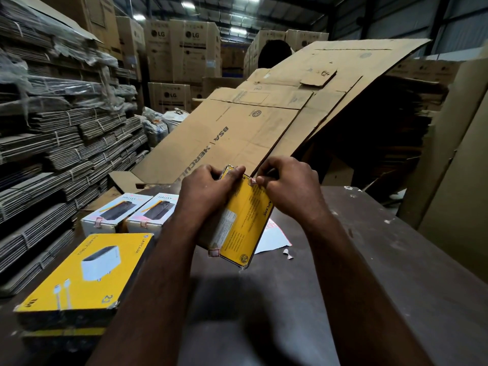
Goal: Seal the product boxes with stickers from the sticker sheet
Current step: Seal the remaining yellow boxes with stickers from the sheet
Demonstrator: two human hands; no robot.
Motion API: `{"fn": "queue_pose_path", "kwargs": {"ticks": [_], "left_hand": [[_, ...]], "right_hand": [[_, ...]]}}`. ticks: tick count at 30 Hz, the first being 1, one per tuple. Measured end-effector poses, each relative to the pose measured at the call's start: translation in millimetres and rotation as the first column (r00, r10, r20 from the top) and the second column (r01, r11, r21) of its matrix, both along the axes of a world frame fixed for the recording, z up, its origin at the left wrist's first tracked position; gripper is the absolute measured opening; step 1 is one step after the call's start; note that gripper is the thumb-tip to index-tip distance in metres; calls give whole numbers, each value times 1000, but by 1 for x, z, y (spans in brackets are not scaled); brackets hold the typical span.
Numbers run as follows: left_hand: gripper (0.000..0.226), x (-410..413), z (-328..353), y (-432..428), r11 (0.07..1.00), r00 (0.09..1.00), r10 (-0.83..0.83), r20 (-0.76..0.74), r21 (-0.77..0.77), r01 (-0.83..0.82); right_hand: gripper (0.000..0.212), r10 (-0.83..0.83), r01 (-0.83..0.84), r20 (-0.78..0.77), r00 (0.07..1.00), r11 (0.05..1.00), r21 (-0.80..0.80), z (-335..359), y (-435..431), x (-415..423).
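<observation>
I hold a yellow product box [243,223] tilted above the dark table [369,273]. My left hand [206,188] grips its far left end, fingers curled over the top edge. My right hand [287,183] pinches a small pinkish sticker [254,180] at the box's top right corner. Another sticker [214,252] sits on the near lower corner of the box. The white sticker sheet [272,237] lies on the table, partly hidden behind the box.
A stack of yellow boxes [84,273] sits at the near left. Two white boxes [111,215] [150,215] with stickers stand behind it. A peeled scrap [287,253] lies by the sheet. Large flattened cardboard [264,114] leans beyond the table; bundled cardboard stacks [52,141] fill the left.
</observation>
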State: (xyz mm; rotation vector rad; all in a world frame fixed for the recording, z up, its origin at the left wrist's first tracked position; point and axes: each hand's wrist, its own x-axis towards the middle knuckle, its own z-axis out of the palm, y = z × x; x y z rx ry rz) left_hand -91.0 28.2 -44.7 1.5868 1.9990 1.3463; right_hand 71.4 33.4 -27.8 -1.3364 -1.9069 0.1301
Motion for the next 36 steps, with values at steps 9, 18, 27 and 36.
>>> {"fn": "queue_pose_path", "kwargs": {"ticks": [9,18,27,36], "left_hand": [[60,-4,-2,3,1000,1000,13,7,-5,-13],[59,-5,-4,3,1000,1000,23,20,17,-24],[53,-6,-5,3,1000,1000,19,6,19,-19],[54,-23,-3,1,999,997,-48,-55,-8,48]], "right_hand": [[8,3,-3,-21,1000,1000,-22,-1,0,-4],[9,10,-11,-38,999,999,-41,-1,1,-3],[7,37,-40,-39,999,997,-67,-2,2,-3],[11,177,-196,-149,973,973,-124,3,1,1]]}}
